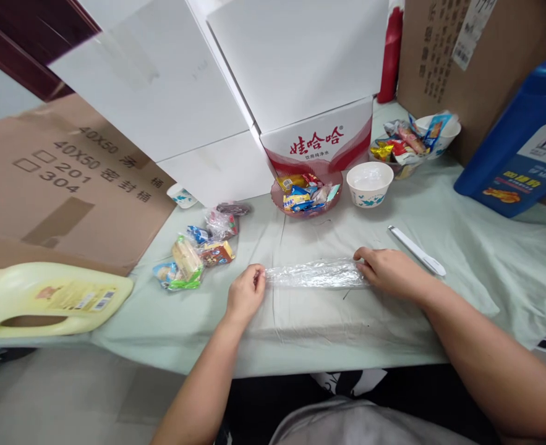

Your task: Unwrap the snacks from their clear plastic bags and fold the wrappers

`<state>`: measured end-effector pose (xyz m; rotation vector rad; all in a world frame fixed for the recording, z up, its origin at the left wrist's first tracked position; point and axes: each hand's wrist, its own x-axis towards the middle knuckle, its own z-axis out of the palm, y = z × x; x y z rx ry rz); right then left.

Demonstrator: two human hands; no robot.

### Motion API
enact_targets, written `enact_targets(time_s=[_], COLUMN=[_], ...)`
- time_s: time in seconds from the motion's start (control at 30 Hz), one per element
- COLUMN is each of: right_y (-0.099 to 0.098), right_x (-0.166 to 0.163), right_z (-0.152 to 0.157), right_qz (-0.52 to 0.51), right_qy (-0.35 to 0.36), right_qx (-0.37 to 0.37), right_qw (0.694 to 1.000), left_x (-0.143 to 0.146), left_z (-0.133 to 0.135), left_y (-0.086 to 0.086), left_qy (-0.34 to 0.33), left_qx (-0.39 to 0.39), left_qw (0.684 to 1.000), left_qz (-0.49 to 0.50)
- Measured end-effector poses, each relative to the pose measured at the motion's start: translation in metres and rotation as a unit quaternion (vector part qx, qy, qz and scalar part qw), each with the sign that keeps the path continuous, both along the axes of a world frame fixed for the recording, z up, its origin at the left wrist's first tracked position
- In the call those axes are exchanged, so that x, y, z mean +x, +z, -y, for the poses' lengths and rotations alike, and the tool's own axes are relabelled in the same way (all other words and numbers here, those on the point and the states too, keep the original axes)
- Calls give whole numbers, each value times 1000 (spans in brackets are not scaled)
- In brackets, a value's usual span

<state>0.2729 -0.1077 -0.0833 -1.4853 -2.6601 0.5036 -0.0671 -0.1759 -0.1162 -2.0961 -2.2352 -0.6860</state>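
Observation:
A long strip of clear plastic wrap (316, 274) lies stretched across the pale green tablecloth (393, 321). My left hand (245, 294) is closed on its left end, fingers curled round the film. The strip's right end is pinched by my right hand (388, 271). A white cutter-like tool (417, 250) lies just beyond my right hand.
A pile of wrapped snacks (193, 256) sits left of my left hand. Behind are a pink dish of sweets (306, 194), a white bowl (370, 183), another bowl of snacks (416, 145), white cartons (235, 80), a blue jug (523, 148), a yellow jug (45, 298) and cardboard (68, 179).

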Motion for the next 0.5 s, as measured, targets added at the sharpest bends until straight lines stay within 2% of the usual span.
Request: enact_targets(time_s=[0.2, 0.5], right_y=[-8, -12], right_x=[-8, -15], right_z=[-4, 1], right_qz=[35, 66], right_qy=[-24, -17], right_qx=[12, 28], right_qw=[999, 997], left_x=[1, -10], left_z=[-3, -3], left_y=[-9, -1], left_qy=[48, 75], left_qx=[24, -29], left_qw=[998, 992], left_qz=[-10, 98])
